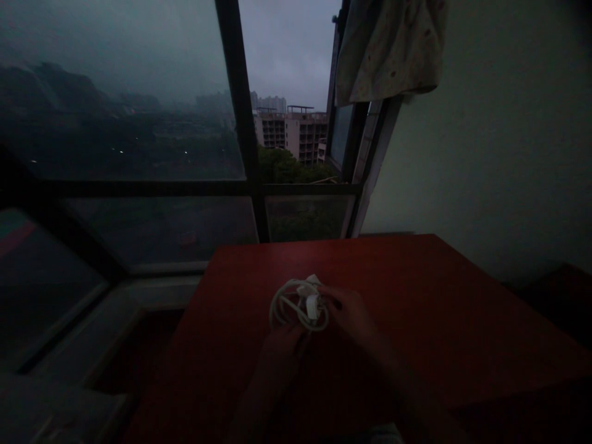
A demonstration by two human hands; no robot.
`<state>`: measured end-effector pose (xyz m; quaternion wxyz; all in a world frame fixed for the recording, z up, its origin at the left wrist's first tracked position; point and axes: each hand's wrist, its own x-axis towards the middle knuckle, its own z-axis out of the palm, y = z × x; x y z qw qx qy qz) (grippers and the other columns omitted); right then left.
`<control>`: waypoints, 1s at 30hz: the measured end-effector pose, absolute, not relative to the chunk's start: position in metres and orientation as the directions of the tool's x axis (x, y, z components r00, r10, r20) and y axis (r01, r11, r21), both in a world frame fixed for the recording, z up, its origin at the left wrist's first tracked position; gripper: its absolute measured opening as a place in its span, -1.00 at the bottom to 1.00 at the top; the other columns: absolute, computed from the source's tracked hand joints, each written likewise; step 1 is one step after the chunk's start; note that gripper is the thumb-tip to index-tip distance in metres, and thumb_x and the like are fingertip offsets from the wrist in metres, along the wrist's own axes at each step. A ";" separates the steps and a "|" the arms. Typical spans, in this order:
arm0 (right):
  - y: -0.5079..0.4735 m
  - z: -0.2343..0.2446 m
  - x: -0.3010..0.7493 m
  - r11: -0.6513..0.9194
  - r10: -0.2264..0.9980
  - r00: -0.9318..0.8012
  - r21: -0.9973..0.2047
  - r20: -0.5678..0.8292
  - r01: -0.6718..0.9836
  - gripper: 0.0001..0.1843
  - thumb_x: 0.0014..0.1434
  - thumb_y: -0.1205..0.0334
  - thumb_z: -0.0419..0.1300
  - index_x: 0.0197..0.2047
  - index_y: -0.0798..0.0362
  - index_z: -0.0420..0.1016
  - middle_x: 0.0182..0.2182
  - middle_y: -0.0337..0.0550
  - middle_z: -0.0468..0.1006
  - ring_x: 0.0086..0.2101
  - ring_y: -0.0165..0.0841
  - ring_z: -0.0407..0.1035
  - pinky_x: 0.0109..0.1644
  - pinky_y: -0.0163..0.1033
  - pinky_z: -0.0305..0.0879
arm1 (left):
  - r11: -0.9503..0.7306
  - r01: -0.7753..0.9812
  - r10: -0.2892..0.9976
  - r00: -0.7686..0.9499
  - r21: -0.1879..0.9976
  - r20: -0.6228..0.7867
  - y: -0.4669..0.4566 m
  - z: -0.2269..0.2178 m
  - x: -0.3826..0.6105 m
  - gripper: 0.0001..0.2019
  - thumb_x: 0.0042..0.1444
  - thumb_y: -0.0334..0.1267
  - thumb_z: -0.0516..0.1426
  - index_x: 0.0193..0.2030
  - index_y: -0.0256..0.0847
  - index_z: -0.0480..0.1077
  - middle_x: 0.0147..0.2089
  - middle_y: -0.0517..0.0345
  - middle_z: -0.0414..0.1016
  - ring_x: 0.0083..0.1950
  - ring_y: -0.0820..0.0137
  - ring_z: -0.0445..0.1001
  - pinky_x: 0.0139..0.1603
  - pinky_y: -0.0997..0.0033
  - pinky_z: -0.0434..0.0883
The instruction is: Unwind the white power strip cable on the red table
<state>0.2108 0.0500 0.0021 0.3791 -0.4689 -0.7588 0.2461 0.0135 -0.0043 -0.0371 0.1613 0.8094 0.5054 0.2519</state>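
Note:
A pale cable (283, 297) lies in loose coils over the reddish-brown table (370, 265), with a white block (312, 306), like a plug or adapter, among its loops. At the near side of the coil, my left hand (283, 348) is closed on the cable; its fingertips are dim. From the right, my right hand (346, 308) reaches to the coil, thumb and fingers bent together against the cable beside the white block. Darkness hides exactly what its fingertips grip.
Dark-framed windows (252, 123) stand behind and left of the table, one pane swung outward. A patterned curtain (391, 52) hangs at the upper right beside a pale wall (485, 135). Below the window runs a low ledge (152, 293). The room is very dim.

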 end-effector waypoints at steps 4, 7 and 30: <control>0.042 0.000 0.210 0.444 0.891 -0.188 -0.710 0.413 0.546 -0.71 0.19 0.33 0.04 -0.12 0.02 0.55 -0.17 -0.07 0.59 -0.18 -0.29 0.47 -0.04 -0.16 0.36 | -0.428 0.748 0.904 0.356 0.507 0.238 -0.005 -0.033 0.015 -0.80 0.22 -0.27 0.00 -0.13 -0.12 0.42 -0.17 0.05 0.55 -0.17 0.27 0.51 -0.16 0.31 0.42; 0.034 0.005 0.209 0.463 0.884 -0.224 -0.708 0.410 0.534 -0.68 0.23 0.31 0.00 -0.05 0.00 0.50 -0.13 -0.08 0.55 -0.15 -0.32 0.43 -0.02 -0.18 0.34 | -0.433 0.750 0.901 0.360 0.499 0.240 -0.005 -0.034 0.014 -0.81 0.21 -0.29 0.00 -0.16 -0.13 0.42 -0.20 0.05 0.55 -0.19 0.28 0.51 -0.18 0.32 0.42; -0.006 -0.034 0.195 0.422 0.901 -0.264 -0.550 0.345 0.721 -0.76 0.23 0.27 0.04 -0.10 -0.03 0.48 -0.13 -0.10 0.57 -0.15 -0.29 0.47 -0.02 -0.19 0.36 | -0.358 0.787 0.931 0.261 0.503 0.256 -0.004 -0.040 0.012 -0.77 0.26 -0.26 -0.06 -0.08 -0.10 0.40 -0.16 0.08 0.56 -0.18 0.28 0.53 -0.16 0.31 0.42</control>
